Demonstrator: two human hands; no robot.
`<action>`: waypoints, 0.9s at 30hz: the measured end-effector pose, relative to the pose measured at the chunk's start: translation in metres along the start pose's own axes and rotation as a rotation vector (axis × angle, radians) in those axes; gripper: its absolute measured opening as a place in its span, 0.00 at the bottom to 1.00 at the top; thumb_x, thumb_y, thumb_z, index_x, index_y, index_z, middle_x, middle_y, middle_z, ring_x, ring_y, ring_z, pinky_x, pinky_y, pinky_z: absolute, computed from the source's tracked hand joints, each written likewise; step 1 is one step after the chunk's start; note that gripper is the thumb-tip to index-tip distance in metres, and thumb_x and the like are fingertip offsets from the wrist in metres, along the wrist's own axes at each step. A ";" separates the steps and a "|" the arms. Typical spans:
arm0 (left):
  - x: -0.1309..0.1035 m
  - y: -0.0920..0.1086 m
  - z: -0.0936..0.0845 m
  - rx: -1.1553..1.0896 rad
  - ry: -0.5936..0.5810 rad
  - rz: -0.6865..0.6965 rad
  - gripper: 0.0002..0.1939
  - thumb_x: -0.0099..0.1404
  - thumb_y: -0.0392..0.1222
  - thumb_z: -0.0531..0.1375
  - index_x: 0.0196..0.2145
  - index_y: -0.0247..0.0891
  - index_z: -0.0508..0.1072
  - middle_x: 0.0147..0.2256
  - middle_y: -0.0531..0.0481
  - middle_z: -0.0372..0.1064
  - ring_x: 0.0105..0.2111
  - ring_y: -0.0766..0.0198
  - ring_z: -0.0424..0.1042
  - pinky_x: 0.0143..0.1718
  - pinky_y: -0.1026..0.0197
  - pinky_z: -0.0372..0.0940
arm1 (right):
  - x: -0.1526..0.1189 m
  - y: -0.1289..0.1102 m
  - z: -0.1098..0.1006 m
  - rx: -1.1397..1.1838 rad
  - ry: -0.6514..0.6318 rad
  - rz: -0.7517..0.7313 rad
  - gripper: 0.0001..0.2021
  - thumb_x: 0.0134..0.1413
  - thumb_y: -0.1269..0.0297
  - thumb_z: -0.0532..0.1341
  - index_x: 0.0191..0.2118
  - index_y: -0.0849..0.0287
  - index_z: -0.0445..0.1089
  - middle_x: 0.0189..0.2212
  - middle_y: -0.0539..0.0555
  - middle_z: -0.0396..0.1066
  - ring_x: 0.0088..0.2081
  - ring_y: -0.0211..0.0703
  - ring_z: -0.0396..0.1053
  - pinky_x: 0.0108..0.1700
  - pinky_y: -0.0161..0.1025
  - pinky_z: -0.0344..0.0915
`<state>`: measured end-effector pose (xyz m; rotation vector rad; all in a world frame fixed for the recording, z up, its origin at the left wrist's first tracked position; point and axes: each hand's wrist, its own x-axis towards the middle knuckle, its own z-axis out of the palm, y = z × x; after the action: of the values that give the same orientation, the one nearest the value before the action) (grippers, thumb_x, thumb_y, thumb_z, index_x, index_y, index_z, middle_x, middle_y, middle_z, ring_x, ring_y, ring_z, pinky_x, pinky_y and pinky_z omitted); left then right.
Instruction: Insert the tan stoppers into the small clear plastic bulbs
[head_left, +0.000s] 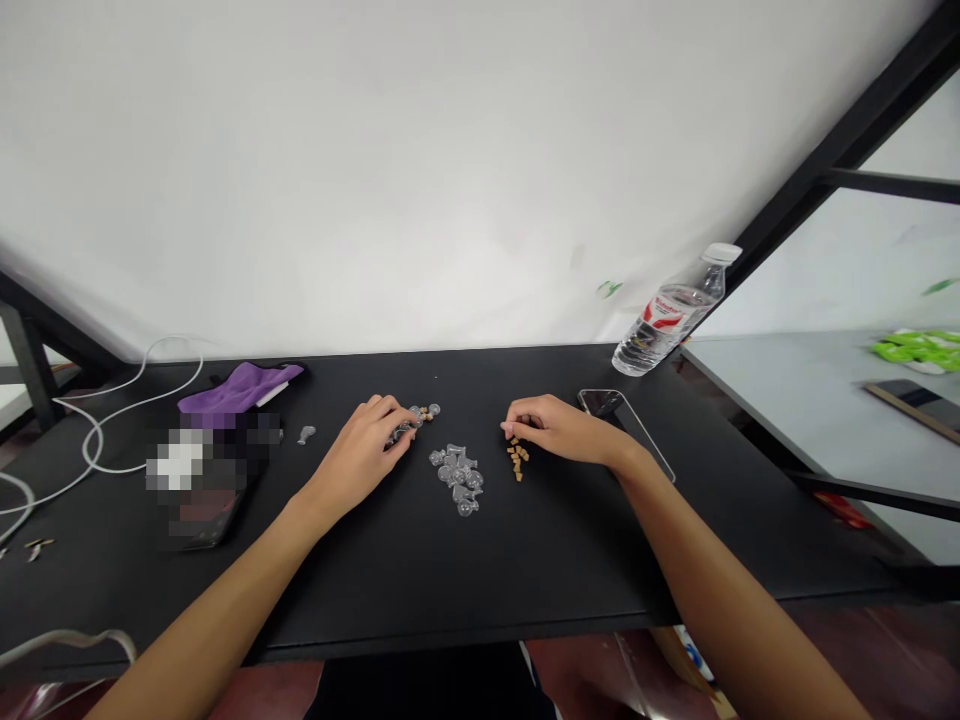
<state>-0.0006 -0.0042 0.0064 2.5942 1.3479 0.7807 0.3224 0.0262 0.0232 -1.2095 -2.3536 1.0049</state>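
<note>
My left hand (371, 435) is curled over a cluster of tiny glass bottles (434, 410) with corks, its thumb and fingertips closed round one of them. Between the hands lies a pile of small clear glass bottles (459, 478) in mixed shapes, apparently uncorked. My right hand (551, 425) has its thumb and fingers pinched together at the far edge of a group of small tan corks (518, 455). One cork shows right at these fingertips; the rest lie loose below.
A water bottle (667, 315) leans against the black frame at the back right. Beside my right forearm lies a phone (645, 436). To the left are a purple cloth pouch (240, 390), a lone glass bottle (306, 434), a blurred dark object and white cables (97, 440).
</note>
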 end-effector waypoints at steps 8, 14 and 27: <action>-0.003 -0.004 -0.004 0.077 -0.102 0.034 0.08 0.70 0.37 0.63 0.47 0.42 0.73 0.43 0.49 0.70 0.42 0.56 0.69 0.45 0.52 0.63 | 0.001 -0.003 0.000 -0.049 0.040 -0.048 0.22 0.70 0.51 0.55 0.30 0.59 0.75 0.30 0.53 0.73 0.29 0.41 0.67 0.35 0.39 0.60; -0.003 -0.006 -0.012 0.070 -0.151 0.042 0.06 0.70 0.34 0.61 0.44 0.41 0.73 0.43 0.49 0.70 0.43 0.56 0.70 0.46 0.52 0.64 | 0.001 -0.001 0.001 -0.006 0.040 -0.009 0.19 0.69 0.52 0.56 0.33 0.60 0.75 0.27 0.51 0.71 0.29 0.40 0.66 0.33 0.38 0.59; -0.005 0.035 0.004 -0.257 0.129 0.201 0.07 0.72 0.33 0.60 0.46 0.40 0.72 0.42 0.48 0.71 0.42 0.61 0.72 0.49 0.57 0.66 | 0.006 -0.043 0.030 0.211 0.068 -0.140 0.14 0.66 0.52 0.62 0.40 0.58 0.74 0.29 0.49 0.69 0.30 0.39 0.62 0.33 0.36 0.60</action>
<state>0.0246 -0.0286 0.0126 2.5342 0.9481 1.0900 0.2771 0.0002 0.0322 -0.9708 -2.1824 1.1133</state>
